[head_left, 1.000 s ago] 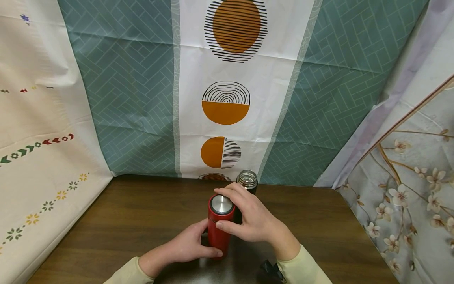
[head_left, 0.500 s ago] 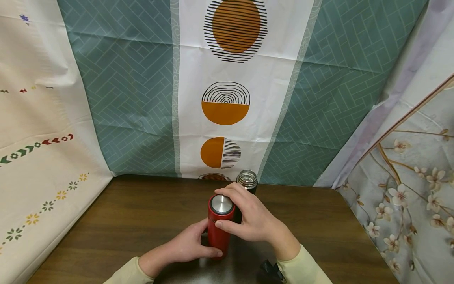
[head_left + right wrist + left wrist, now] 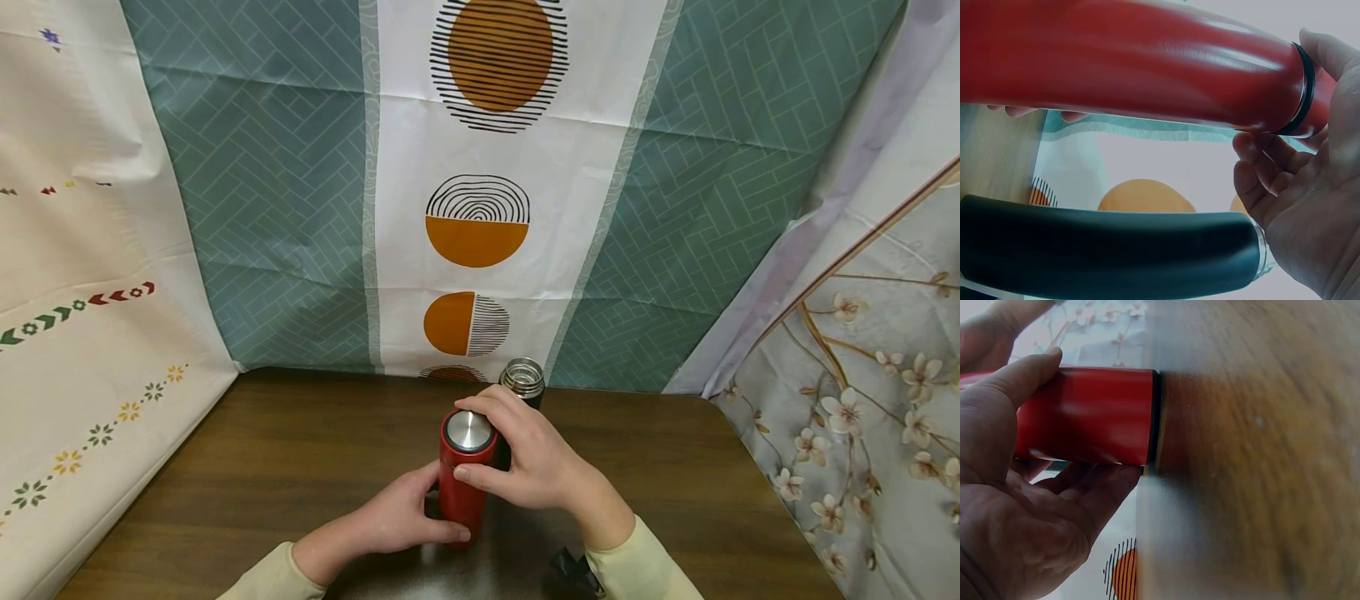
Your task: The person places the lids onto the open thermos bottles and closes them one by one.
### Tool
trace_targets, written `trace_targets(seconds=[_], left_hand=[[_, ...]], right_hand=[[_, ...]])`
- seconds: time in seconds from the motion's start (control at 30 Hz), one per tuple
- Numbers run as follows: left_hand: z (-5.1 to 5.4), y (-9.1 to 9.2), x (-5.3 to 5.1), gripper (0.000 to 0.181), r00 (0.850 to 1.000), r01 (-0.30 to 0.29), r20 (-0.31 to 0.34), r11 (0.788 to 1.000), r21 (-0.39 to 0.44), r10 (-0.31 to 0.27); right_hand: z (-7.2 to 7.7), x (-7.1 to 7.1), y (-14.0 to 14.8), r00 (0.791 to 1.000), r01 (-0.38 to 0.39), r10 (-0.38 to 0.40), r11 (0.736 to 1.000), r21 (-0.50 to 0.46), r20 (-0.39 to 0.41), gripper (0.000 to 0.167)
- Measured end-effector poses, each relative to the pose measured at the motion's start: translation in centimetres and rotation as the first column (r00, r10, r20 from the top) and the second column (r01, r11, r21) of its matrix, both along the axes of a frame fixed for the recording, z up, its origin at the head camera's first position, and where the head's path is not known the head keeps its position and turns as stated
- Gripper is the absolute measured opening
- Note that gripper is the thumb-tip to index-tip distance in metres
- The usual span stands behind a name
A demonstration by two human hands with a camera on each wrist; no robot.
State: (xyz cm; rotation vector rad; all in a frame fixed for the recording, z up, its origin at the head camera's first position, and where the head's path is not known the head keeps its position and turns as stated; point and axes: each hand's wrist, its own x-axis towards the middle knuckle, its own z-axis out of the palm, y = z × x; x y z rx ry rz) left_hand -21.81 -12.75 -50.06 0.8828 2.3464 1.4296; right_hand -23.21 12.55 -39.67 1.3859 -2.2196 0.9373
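Note:
A red thermos flask (image 3: 463,492) with a brushed-steel top stands upright on the wooden table. My left hand (image 3: 405,512) holds its lower body, thumb in front and fingers round the far side; in the left wrist view the flask's dark base (image 3: 1155,419) meets the tabletop. My right hand (image 3: 528,454) grips the red lid (image 3: 1321,106), thumb on one side and fingers on the other. Below that lid runs a black ring (image 3: 1302,90). Behind and to the right, partly hidden by my right hand, stands a black flask (image 3: 1110,253) with its threaded steel mouth (image 3: 522,377) uncovered.
The brown wooden table (image 3: 315,442) ends at a patterned green and white cloth (image 3: 480,150) behind. Printed cloths hang at left (image 3: 97,333) and right (image 3: 862,417). A small black object (image 3: 572,573) lies beside my right sleeve, its kind unclear.

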Motion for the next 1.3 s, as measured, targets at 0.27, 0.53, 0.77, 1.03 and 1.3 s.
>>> trace_targets(seconds=[0.27,0.53,0.77,1.03,1.3], left_hand=[[0.0,-0.05,0.05,0.065,1.0,0.004,-0.008,1.0,-0.001,-0.004],[0.04,-0.03,0.04,0.069,1.0,0.008,0.011,1.0,0.005,-0.008],[0.12,0.06,0.03,0.066,1.0,0.007,0.003,1.0,0.007,-0.007],[0.29,0.06,0.13,0.065,1.0,0.006,0.004,1.0,0.019,-0.006],[0.19,0.05,0.2,0.065,1.0,-0.002,-0.008,1.0,0.017,0.003]], right_hand=[[-0.03,0.0,-0.02,1.0,-0.004,0.004,1.0,-0.001,0.009,0.066],[-0.14,0.05,0.06,1.0,-0.014,0.013,1.0,0.016,0.01,0.073],[-0.2,-0.06,0.11,1.0,-0.025,0.025,1.0,0.008,-0.006,0.069],[-0.19,-0.23,0.16,0.999,-0.031,0.031,0.999,0.01,-0.016,0.068],[-0.17,-0.17,0.04,1.0,-0.017,0.017,1.0,0.006,-0.011,0.065]])
